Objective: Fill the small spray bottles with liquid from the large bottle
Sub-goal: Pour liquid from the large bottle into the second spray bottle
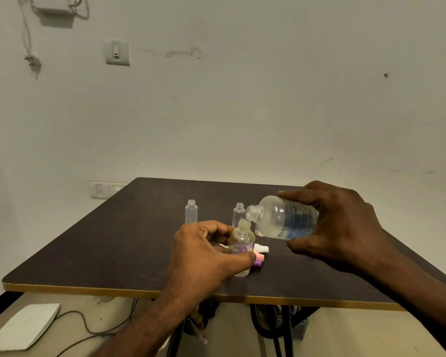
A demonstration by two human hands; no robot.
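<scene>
White pad (pixel 23 327) lying on the floor, left of and below the table (pixel 113 253); a dark cable (pixel 93 328) trailing beside it.

Wall switch plate (pixel 117 52) sitting high on the wall, above and left of the table. A second switch plate (pixel 99 189) showing just past the table's far left corner.

Uncapped small clear bottle (pixel 191 211) standing upright on the table, toward the far side, left of centre.

Left hand (pixel 204 256) reaching over the table's near middle, fingers and thumb curling round a small spray bottle (pixel 241 243). That bottle is being held upright, neck open, cap off. How much liquid is in it, cannot tell.

Another uncapped small bottle (pixel 238 215) standing upright on the table just behind the held one, partly hidden by it.

White spray head (pixel 262 249) and pink and purple caps (pixel 258 261) lying on the table just right of the held bottle, partly covered by the left thumb.

Large bottle (pixel 283 217) being held tipped on its side above the table, open mouth pointing left, hanging just above and right of the held bottle's neck. Clear liquid pooling along its lower side; blue print on its label. No stream visible at the mouth.

Right hand (pixel 340 222) gripping the large bottle's base end, thumb on top, fingers wrapping beneath.
</scene>
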